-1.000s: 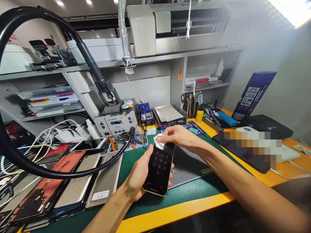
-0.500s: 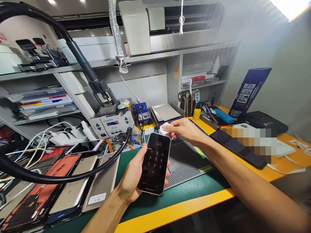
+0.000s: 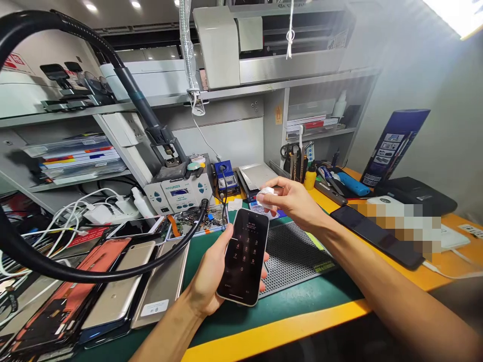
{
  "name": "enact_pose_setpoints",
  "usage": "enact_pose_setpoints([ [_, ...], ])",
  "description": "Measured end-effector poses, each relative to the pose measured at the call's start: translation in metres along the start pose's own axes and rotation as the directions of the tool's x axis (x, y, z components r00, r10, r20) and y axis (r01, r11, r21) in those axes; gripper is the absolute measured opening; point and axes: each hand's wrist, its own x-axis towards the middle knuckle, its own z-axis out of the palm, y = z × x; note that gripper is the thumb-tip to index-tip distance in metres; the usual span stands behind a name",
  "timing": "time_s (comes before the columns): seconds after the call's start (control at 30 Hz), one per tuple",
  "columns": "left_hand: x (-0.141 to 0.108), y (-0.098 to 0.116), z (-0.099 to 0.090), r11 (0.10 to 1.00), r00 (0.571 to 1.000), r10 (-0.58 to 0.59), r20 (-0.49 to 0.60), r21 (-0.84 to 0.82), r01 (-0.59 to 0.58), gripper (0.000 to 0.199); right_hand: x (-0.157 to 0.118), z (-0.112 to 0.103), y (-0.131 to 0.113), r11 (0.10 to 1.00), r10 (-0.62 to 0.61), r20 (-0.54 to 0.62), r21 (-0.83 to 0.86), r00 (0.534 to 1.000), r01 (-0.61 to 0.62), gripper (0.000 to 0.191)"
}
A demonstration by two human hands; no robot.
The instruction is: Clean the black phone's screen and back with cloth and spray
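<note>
- Phone [image 3: 243, 256], one: in my left hand [image 3: 207, 276], tilted above the green mat [image 3: 275, 317], keypad lit. I judged it light, stiff, slick-faced, its glass fragile; best held by the long side edges.
- Left fingers: closed around the phone, thumb along one edge, fingertips at the other.
- Wipe [image 3: 266, 197], white, crumpled: just past the phone's top end. It looked soft and nearly weightless, best pinched by a fold.
- Right hand [image 3: 296, 201]: fingers pinched on the wipe.
- Parts tray [image 3: 222, 226], shallow: circuit boards and small loose parts, mostly too fine to itemise.
- Clear trays [image 3: 37, 150], on the left shelf: papers or booklets.
- Scissors [image 3: 285, 151] and tweezers [image 3: 293, 166]: upright together; I could not make out their holder.
- Yellow bottle [image 3: 310, 178]: contents not visible.
</note>
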Motion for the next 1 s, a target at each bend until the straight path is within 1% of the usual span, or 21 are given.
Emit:
enact_pose_setpoints([
  [0.13,0.001,0.000,-0.001,1.000,1.000,0.005,0.001,-0.015,-0.005,0.066,0.000,-0.001,-0.002,0.997,0.075,0.012,0.009,0.997,-0.075,0.029],
  [0.27,0.002,0.001,-0.001,1.000,1.000,0.019,0.008,-0.024,-0.019,0.066,-0.001,-0.003,-0.005,0.986,0.102,0.089,0.119,0.991,-0.113,0.023],
  [0.33,0.002,0.001,-0.001,0.999,1.000,0.029,0.010,-0.021,-0.028,0.066,-0.002,-0.004,-0.007,0.977,0.100,0.123,0.176,0.987,-0.121,0.026],
  [0.37,0.001,0.002,-0.001,0.999,0.999,0.030,0.009,-0.018,-0.030,0.066,-0.002,-0.004,-0.007,0.977,0.100,0.124,0.174,0.987,-0.121,0.031],
  [0.43,0.001,0.002,0.000,1.000,1.000,0.028,0.004,-0.011,-0.028,0.067,-0.003,-0.004,-0.007,0.988,0.106,0.114,0.102,0.988,-0.118,0.036],
  [0.5,0.000,0.002,0.001,1.000,1.000,0.027,-0.003,-0.011,-0.027,0.067,-0.002,-0.005,-0.005,0.993,0.118,0.122,0.004,0.986,-0.119,0.032],
  [0.57,0.000,0.002,0.001,0.999,1.000,0.030,-0.007,-0.019,-0.030,0.066,-0.002,-0.007,-0.004,0.991,0.126,0.175,-0.056,0.976,-0.118,0.030],
  [0.7,0.001,0.002,0.000,0.998,0.999,0.032,-0.009,-0.046,-0.033,0.064,0.000,-0.015,-0.003,0.985,0.159,0.316,-0.115,0.935,-0.129,0.034],
  [0.9,0.002,0.000,0.000,0.999,1.000,0.013,0.003,-0.041,-0.013,0.067,0.002,-0.020,0.000,0.972,0.218,0.381,-0.169,0.898,-0.164,0.048],
  [0.97,0.002,0.000,0.002,1.000,1.000,-0.003,0.016,-0.030,0.003,0.069,0.001,-0.018,-0.001,0.966,0.240,0.432,-0.196,0.869,-0.170,0.051],
  [1.0,0.002,-0.001,0.003,1.000,1.000,-0.012,0.016,-0.024,0.012,0.069,0.000,-0.015,-0.001,0.963,0.249,0.465,-0.213,0.850,-0.165,0.049],
])
